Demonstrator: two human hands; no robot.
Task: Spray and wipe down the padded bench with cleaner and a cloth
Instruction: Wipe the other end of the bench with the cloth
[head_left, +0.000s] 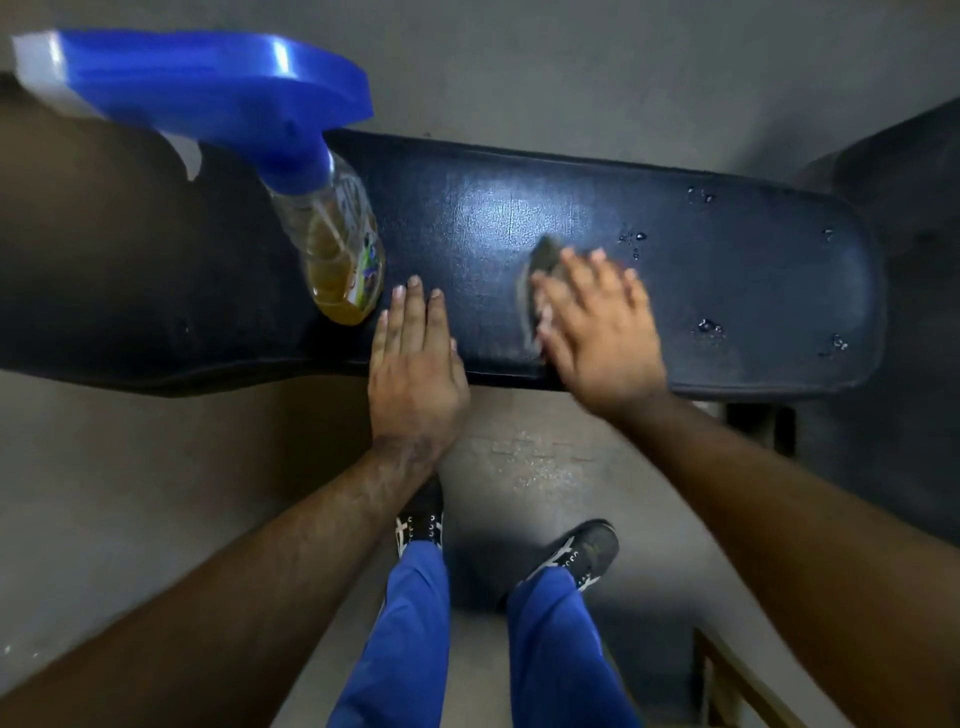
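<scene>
A dark padded bench runs across the view, with wet droplets near its right end. A spray bottle with a blue trigger head and yellowish liquid stands on the bench at left of centre. My left hand lies flat with straight fingers on the bench's near edge, just right of the bottle. My right hand is blurred and presses flat on a grey cloth, most of which is hidden under the palm and fingers.
Grey concrete floor lies beyond and in front of the bench, with a wet patch near my feet. My legs in blue trousers and dark shoes stand below. A dark frame part hangs under the bench's right end.
</scene>
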